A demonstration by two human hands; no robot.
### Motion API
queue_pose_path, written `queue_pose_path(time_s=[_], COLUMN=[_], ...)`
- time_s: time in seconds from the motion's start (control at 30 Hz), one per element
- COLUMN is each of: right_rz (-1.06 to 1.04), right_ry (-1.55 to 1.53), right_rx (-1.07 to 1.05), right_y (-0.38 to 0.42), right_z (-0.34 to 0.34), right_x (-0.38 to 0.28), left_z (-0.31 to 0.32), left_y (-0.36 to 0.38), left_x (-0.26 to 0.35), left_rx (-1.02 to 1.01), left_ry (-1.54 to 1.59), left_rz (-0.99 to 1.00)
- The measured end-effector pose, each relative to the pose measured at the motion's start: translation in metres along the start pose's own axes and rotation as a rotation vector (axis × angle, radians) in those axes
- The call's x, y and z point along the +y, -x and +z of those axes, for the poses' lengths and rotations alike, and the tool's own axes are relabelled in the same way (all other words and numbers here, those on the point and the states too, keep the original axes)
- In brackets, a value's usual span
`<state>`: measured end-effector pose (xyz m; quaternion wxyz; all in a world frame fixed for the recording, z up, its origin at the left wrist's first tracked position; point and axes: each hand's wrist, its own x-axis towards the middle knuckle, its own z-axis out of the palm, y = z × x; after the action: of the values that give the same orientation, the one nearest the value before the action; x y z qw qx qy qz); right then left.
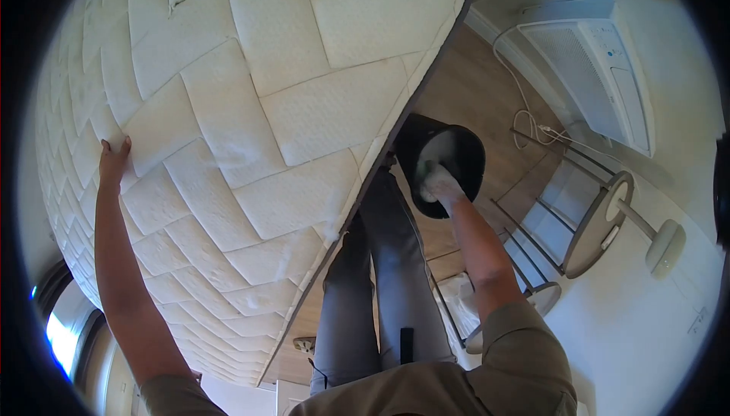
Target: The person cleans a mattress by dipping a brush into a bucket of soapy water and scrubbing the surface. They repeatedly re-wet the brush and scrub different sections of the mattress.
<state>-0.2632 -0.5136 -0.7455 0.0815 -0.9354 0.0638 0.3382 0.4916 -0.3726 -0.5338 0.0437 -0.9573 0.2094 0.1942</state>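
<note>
A large cream quilted mattress (251,104) with a dark edge fills the left and middle of the view, tilted up. Against its quilted face rests my left hand (114,159), with fingertips apart and nothing seen in it. My right hand (442,185) reaches down into a black bucket (473,159) that holds whitish, foamy liquid. Its fingers curl around something pale green, partly hidden by foam, which I cannot make out. Wet-looking whitish streaks show on the mattress near its lower right edge.
A white air conditioner (589,66) sits in the right wall, its cord (525,115) lying looped on the wood floor (509,165). A round-topped metal table or stool (589,241) and a pale lamp-like object (664,249) stand at right. Windows show at lower left.
</note>
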Motion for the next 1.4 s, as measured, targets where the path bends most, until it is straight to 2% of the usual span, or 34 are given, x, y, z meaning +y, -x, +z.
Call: queue_pose_path(time_s=[0.07,0.1,0.13,0.17,0.2,0.27,0.33,0.37,0.4,0.43,0.47,0.53,0.57,0.63,0.7,0.73,0.8,0.83,0.87,0.9,0.93,1.0,1.03,1.1,1.17,1.2,1.23,1.3,1.37,1.4], right_rz=[0.265,0.491,0.76,0.901,0.935,0.494,0.294,0.382,0.217,0.157,0.116,-0.113,-0.112,-0.046,0.292,0.281,0.3,0.126,-0.003,-0.022,-0.042,-0.068,-0.064,0.17,0.234,0.04,0.045,0.128,0.374,0.366], right_ry=[0.03,-0.306,-1.002,-1.477,-1.751,-0.866,-0.256,-0.331,-0.327,-0.721,-0.925,-0.325,-0.328,-0.594,-1.01,-1.006,-0.191,-0.281,-0.314,-0.497,-0.686,-0.41,-0.423,-0.836,-1.097,-0.399,-0.061,0.094,0.426,0.411], right_rx=[0.034,0.166,0.312,0.534,0.693,1.145,0.807,0.88,1.059,1.068,0.848,0.93,0.931,0.757,0.577,0.569,0.9,1.033,1.05,1.019,0.981,0.858,0.852,0.46,-0.054,0.376,0.771,0.933,1.235,1.235], right_y=[0.02,0.03,0.039,0.048,0.053,0.034,-0.003,-0.039,-0.076,-0.12,-0.14,-0.149,-0.148,-0.117,-0.056,-0.052,-0.055,-0.073,-0.1,-0.139,-0.165,-0.16,-0.155,-0.122,-0.076,-0.088,-0.085,-0.134,-0.212,-0.216], right_z=[-0.079,-0.115,-0.163,-0.217,-0.273,-0.311,-0.367,-0.371,-0.382,-0.388,-0.417,-0.449,-0.438,-0.397,-0.413,-0.407,-0.389,-0.405,-0.416,-0.423,-0.427,-0.464,-0.455,-0.427,-0.45,-0.38,-0.409,-0.453,-0.492,-0.516], right_x=[0.005,0.01,0.018,0.025,0.03,0.057,0.095,0.087,0.073,0.047,0.017,-0.013,-0.001,0.046,0.093,0.096,0.094,0.079,0.059,0.023,-0.01,-0.035,-0.028,0.018,0.078,0.101,0.119,0.143,0.181,0.18], left_z=[0.0,0.004,0.007,0.008,0.007,0.006,0.004,0.003,0.001,0.003,0.01,0.016,0.011,0.012,0.015,0.015,0.015,0.015,0.014,0.012,0.009,0.012,0.013,0.011,0.009,0.012,0.011,0.009,0.005,0.002], left_y=[-0.002,-0.006,-0.009,-0.008,-0.006,-0.001,-0.002,-0.001,-0.001,-0.001,-0.003,-0.018,-0.02,-0.016,-0.012,-0.009,-0.004,-0.005,-0.005,-0.003,0.0,-0.005,-0.004,0.001,0.003,0.006,0.008,0.009,0.01,0.012], left_x=[-0.001,-0.007,-0.01,-0.008,-0.006,-0.002,0.0,-0.002,0.0,0.002,-0.004,-0.021,-0.02,-0.021,-0.015,-0.012,-0.01,-0.006,-0.004,-0.001,0.0,-0.006,-0.013,-0.007,-0.003,-0.001,0.001,0.006,0.003,0.003], left_rx=[-0.012,0.011,0.035,0.029,0.036,0.038,0.022,0.015,0.013,0.011,-0.001,0.025,0.025,-0.011,0.006,0.027,0.038,0.043,0.041,0.022,0.0,0.015,0.01,-0.014,-0.019,-0.007,0.0,-0.004,-0.014,-0.039], left_ry=[0.021,0.008,-0.002,0.008,-0.029,-0.06,-0.082,-0.082,-0.087,-0.091,-0.093,-0.041,-0.045,-0.018,-0.051,-0.092,-0.084,-0.078,-0.082,-0.072,-0.067,-0.068,-0.068,-0.056,-0.037,-0.043,-0.056,-0.04,-0.048,-0.018], left_rz=[-0.021,-0.003,0.016,0.012,0.026,0.036,0.044,0.042,0.034,0.029,0.032,0.067,0.068,0.057,0.04,0.031,0.009,0.01,0.017,0.001,-0.018,0.004,0.021,0.01,-0.023,-0.015,-0.002,-0.005,-0.018,-0.022])
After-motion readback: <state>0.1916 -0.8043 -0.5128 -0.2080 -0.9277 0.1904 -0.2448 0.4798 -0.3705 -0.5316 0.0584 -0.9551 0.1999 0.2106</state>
